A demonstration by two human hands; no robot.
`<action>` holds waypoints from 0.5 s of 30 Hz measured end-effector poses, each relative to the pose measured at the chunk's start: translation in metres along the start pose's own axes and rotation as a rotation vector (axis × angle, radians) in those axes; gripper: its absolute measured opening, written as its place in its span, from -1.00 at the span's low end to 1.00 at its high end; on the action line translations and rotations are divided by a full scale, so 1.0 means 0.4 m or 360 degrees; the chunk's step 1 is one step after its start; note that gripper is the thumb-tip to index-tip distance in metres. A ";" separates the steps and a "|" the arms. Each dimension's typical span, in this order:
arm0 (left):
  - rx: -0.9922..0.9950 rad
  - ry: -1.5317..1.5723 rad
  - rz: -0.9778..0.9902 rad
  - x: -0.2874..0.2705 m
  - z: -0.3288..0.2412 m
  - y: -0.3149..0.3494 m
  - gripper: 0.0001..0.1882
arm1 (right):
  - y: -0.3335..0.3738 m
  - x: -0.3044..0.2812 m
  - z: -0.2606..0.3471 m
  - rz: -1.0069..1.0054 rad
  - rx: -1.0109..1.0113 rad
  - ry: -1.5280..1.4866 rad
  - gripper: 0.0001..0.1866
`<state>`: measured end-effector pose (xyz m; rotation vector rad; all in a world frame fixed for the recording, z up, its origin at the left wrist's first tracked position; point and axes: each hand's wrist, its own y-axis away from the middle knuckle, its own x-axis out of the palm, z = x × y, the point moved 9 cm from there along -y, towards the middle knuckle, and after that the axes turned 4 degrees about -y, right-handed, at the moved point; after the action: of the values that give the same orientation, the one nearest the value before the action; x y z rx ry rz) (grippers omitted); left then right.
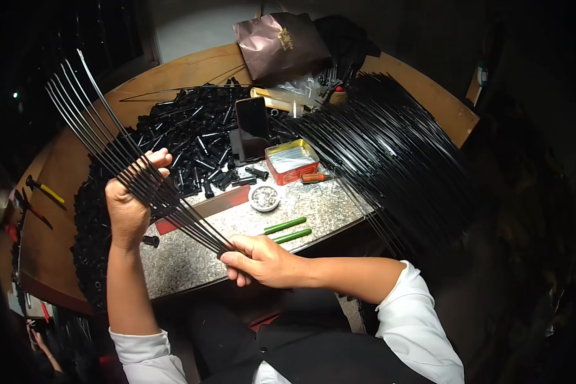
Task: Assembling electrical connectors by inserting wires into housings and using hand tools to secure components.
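Note:
A fan of long thin black rods (189, 216) slants across in front of me, its pale tips spreading to the upper left. My left hand (129, 208) is closed around the middle of the rods, palm side partly turned away. Lower and to the right, my right hand (265, 261) pinches their gathered near ends between thumb and fingers. Those ends are partly hidden by the fingers. Behind the left hand lies a large heap of black tubular plastic parts (179, 121). Two green sticks (292, 235) lie on the speckled tabletop just beyond my right hand.
A phone (252, 121) stands upright at the heap. Near it are a red tin (292, 173) of thin metal pins, a white bowl (264, 207) of small parts and an orange-handled screwdriver (313, 178). Black rods (390, 153) overhang the right edge. Another person's hand (37, 339) shows lower left.

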<state>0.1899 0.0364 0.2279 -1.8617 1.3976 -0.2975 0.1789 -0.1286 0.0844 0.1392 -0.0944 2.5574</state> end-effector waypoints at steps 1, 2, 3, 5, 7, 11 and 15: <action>0.0039 -0.0119 0.0012 0.001 0.012 0.017 -0.77 | -0.007 0.000 -0.028 -0.0023 -0.0032 0.0106 -0.75; 0.0075 -0.0245 0.0023 0.003 0.029 0.040 -0.79 | -0.013 0.002 -0.066 -0.0038 -0.0068 0.0209 -0.74; 0.0091 -0.0208 0.0089 0.019 0.052 0.073 -0.80 | -0.011 0.004 -0.126 -0.0034 -0.0078 0.0219 -0.73; -0.0220 -0.0137 0.0229 0.054 0.135 0.169 -0.76 | 0.011 0.012 -0.230 -0.0002 -0.0035 0.0287 -0.72; 0.0000 -0.0383 0.0411 0.079 0.120 0.250 -0.65 | 0.022 0.033 -0.319 0.0070 0.0018 0.0372 -0.71; 0.0079 -0.0688 0.0947 0.134 0.116 0.361 -0.47 | 0.037 0.028 -0.452 0.0087 -0.0012 0.0602 -0.71; -0.0028 -0.0862 0.1206 0.124 0.111 0.415 -0.30 | 0.011 0.044 -0.483 0.0109 0.0003 0.0634 -0.77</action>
<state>0.1164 -0.0046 0.0700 -1.1643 1.5733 0.5564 0.1464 -0.1038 -0.1052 -0.3777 0.0573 2.6001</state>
